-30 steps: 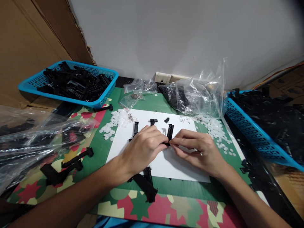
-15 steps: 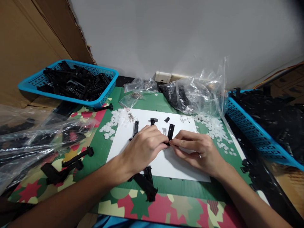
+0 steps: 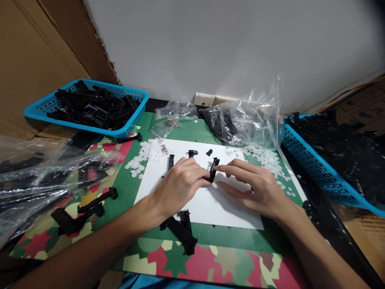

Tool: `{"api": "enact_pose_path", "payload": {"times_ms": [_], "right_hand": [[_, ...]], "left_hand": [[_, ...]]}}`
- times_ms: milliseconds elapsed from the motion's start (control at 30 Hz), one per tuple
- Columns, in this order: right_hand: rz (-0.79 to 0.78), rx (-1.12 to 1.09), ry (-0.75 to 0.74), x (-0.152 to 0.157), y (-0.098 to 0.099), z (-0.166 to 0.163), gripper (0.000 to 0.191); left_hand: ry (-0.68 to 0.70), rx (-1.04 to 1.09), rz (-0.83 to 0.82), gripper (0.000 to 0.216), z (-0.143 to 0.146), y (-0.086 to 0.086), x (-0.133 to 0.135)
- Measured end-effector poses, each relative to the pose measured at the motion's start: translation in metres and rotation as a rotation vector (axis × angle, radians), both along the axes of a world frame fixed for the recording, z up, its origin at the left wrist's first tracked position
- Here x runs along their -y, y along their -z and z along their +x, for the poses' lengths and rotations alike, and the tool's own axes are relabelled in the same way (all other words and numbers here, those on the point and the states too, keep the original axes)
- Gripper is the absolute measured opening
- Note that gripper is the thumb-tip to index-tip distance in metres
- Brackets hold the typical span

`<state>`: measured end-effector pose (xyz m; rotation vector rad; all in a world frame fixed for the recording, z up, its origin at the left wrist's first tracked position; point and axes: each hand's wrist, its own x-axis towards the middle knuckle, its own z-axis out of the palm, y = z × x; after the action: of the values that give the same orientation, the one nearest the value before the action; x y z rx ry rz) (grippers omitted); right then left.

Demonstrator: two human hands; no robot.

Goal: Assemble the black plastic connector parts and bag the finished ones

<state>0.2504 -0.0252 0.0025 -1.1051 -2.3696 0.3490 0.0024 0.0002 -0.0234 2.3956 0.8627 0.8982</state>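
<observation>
Over the white sheet (image 3: 234, 214), my left hand (image 3: 183, 182) pinches the lower end of a narrow black plastic part (image 3: 214, 168). My right hand (image 3: 251, 184) is beside it on the right, thumb and fingers apart, with the index fingertip at the part's upper side; whether it touches I cannot tell. Behind my left hand lie another black part (image 3: 171, 161) and a short black piece (image 3: 191, 153). A small black cap-like piece (image 3: 209, 152) rests further back on the sheet. Nearer me, several black parts (image 3: 182, 235) lie partly over the sheet's front edge.
Blue baskets full of black parts stand at the left (image 3: 120, 131) and right (image 3: 325, 172). White plastic discs (image 3: 150, 151) are heaped beside tiny metal pins (image 3: 165, 149); more discs (image 3: 267, 158) lie right. Clear bags (image 3: 249, 124) sit at the back. Black parts (image 3: 78, 216) lie left.
My right hand's fingers have spread and drawn back from the black part's lower end. The part now leans a little to the right, still in my left hand. The view has shifted slightly.
</observation>
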Motion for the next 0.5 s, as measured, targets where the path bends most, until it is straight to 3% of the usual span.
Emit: {"api": "enact_pose_path", "payload": {"times_ms": [233,500], "right_hand": [[0.079,0.074,-0.013,-0.005,0.013,0.007,0.023],[-0.074,0.053,-0.012,-0.005,0.013,0.004,0.019]], "left_hand": [[0.069,-0.034,0.017,0.003,-0.004,-0.004,-0.007],[0.03,-0.068,0.052,0.013,-0.009,-0.004,-0.006]]}}
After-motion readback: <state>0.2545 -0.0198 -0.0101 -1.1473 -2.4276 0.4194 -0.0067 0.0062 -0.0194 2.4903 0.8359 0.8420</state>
